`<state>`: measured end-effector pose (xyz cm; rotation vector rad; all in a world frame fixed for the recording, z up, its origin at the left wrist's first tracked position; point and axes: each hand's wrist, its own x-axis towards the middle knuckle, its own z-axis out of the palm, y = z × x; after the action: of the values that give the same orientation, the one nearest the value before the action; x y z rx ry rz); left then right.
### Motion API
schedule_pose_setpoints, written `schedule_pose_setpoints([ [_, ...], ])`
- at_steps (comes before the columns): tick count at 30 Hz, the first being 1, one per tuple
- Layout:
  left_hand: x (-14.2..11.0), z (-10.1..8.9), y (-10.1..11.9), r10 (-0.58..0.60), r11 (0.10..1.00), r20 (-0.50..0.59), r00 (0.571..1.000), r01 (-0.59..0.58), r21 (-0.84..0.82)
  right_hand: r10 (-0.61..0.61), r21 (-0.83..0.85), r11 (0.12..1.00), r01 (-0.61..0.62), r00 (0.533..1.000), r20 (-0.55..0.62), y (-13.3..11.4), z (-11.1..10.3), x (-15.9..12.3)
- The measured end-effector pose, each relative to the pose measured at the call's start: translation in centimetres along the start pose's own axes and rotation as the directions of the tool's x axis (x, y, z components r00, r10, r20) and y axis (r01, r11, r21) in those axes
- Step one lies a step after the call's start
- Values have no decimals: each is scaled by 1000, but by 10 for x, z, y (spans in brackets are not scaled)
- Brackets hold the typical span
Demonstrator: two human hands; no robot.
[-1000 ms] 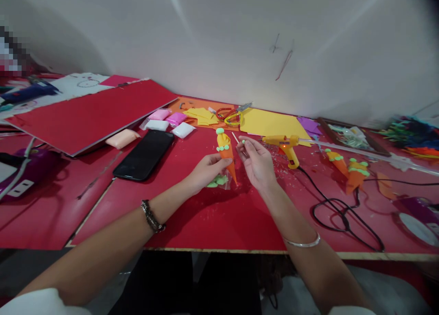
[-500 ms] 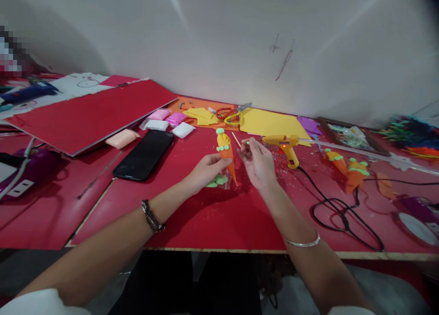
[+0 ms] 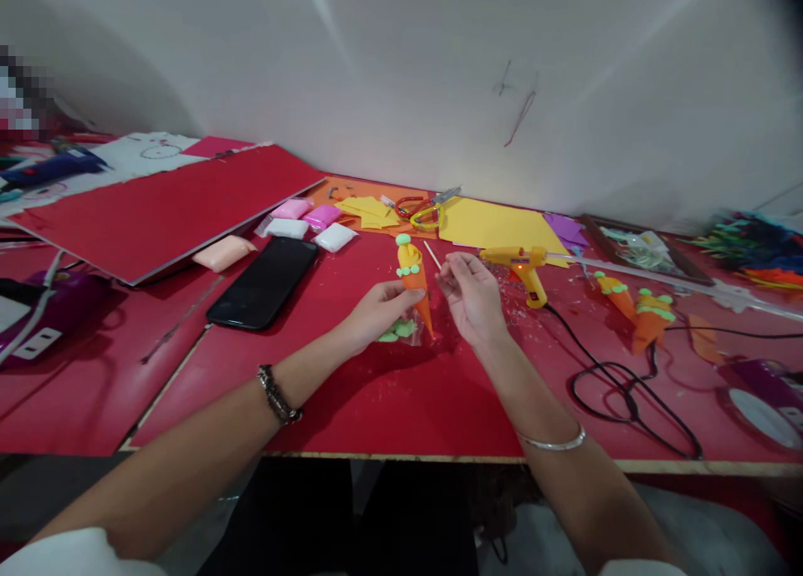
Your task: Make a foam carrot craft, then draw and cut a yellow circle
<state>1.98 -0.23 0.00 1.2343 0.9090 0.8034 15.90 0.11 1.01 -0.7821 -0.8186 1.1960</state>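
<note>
My left hand (image 3: 384, 313) is closed on an orange paper cone (image 3: 416, 290), which points downward. Yellow paper pieces (image 3: 407, 253) fill its mouth, light green clay balls run along the rim, and another green ball (image 3: 402, 239) sits on top. Just right of the cone, my right hand (image 3: 472, 292) has thumb and fingertips pinched together. The bit of green clay between them is hidden now. A thin wooden stick (image 3: 432, 254) slants by these fingers; whether they grip it I cannot tell. Under my left hand lies a clear bag of green clay (image 3: 396, 332).
A yellow glue gun (image 3: 522, 267) with a glowing light stands right of my hand, its black cord (image 3: 602, 367) looping nearby. Two finished-looking cones (image 3: 652, 317) lie further right. On the left are a phone (image 3: 263, 283) and clay packets (image 3: 335, 237); scissors (image 3: 430, 208) lie behind.
My right fingertips have closed over the small green clay ball that showed between them before. The left hand and the cone have hardly moved.
</note>
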Motion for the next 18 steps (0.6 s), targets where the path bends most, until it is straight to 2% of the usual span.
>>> schedule_pose_setpoints([
  [4, 0, 0, 0, 3, 1000, 0, 1000, -3, -3, -34, 35, 999, 32, 998, 60, 0, 1, 0],
  [9, 0, 1, 1, 11, 1000, 17, 1000, -11, -14, 1, 23, 1000, -4, 995, 97, -2, 1, -1],
  [18, 0, 1, 0, 31, 1000, 57, 998, -30, -9, 4, -46, 999, -1, 997, 72, -1, 5, -2],
])
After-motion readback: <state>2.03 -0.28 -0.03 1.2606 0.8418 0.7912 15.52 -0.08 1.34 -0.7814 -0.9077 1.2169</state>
